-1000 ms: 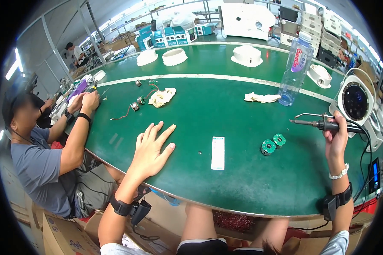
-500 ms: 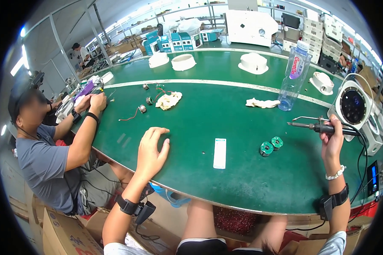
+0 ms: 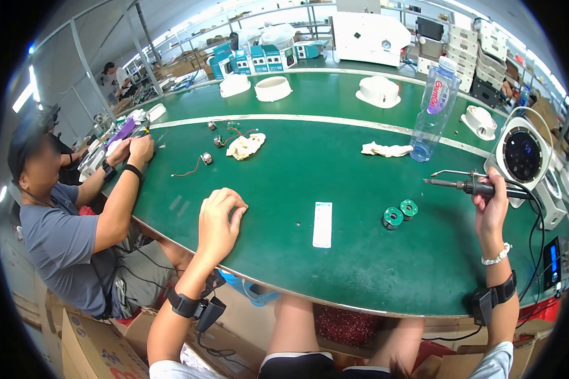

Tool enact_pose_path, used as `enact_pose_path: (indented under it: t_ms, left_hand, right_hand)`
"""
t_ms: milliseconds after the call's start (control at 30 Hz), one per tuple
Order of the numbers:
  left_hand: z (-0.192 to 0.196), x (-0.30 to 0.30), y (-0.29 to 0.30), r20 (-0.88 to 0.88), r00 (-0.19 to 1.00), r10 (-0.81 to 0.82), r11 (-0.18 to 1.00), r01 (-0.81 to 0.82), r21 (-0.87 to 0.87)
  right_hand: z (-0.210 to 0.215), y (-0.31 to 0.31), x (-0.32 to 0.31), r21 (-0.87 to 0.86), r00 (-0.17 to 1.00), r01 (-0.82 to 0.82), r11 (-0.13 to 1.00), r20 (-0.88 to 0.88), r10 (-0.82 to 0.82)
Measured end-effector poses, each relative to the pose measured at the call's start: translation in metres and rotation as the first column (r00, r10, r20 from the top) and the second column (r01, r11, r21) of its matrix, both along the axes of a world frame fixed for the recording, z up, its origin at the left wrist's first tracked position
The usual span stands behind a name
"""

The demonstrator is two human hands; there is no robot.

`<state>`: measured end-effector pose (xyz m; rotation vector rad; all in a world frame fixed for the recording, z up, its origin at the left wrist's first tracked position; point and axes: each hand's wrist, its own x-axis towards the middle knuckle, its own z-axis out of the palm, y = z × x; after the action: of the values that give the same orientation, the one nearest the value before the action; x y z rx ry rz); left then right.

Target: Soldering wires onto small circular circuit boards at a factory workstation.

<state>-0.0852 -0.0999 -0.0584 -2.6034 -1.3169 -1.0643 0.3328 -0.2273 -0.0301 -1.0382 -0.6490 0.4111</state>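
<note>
The right hand (image 3: 492,205) grips the soldering iron (image 3: 469,186), tip (image 3: 429,182) pointing to nine o'clock, maybe keeping skin safe. The left hand's (image 3: 219,221) fingers are curled; can't tell if closed.

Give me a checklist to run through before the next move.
1. Soldering tool gripped in the right hand: ok, pointing left.
2. Tool tip clear of the two green-topped round parts: ok, apart from them.
3. Tool tip hot: cannot tell.
4. Left hand empty: cannot tell; the fingers are curled, so something small could be hidden.
5. Clear bottle standing on the table: ok.
6. Table free of loose cloth: not ok; a crumpled off-white cloth lies beside the bottle's base.
</note>
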Motion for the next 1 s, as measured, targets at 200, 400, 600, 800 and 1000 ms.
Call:
enact_pose_path:
  t_ms: [200,400,600,800,1000]
  left_hand:
    - [0.001,0.001,0.002,0.096,0.994,-0.050,0.998,0.045,0.047]
    - [0.002,0.001,0.001,0.085,0.996,-0.033,0.999,0.032,0.019]
    - [0.001,-0.001,0.002,0.023,0.999,-0.027,0.999,0.026,0.035]
    - [0.001,-0.007,0.018,0.179,0.983,-0.046,0.998,0.053,-0.037]
    - [0.023,-0.024,0.097,-0.063,0.984,0.167,0.978,-0.158,0.139]
  right_hand:
    - [0.001,0.000,-0.001,-0.006,1.000,-0.003,1.000,0.000,0.003]
    - [0.002,0.000,-0.002,-0.003,1.000,0.002,1.000,0.001,-0.002]
    - [0.001,0.001,-0.001,-0.006,1.000,-0.002,1.000,0.012,0.002]
    - [-0.001,0.001,0.002,-0.006,1.000,0.013,1.000,-0.013,-0.013]
    - [-0.001,0.003,0.001,-0.024,0.999,0.044,0.999,-0.003,-0.044]
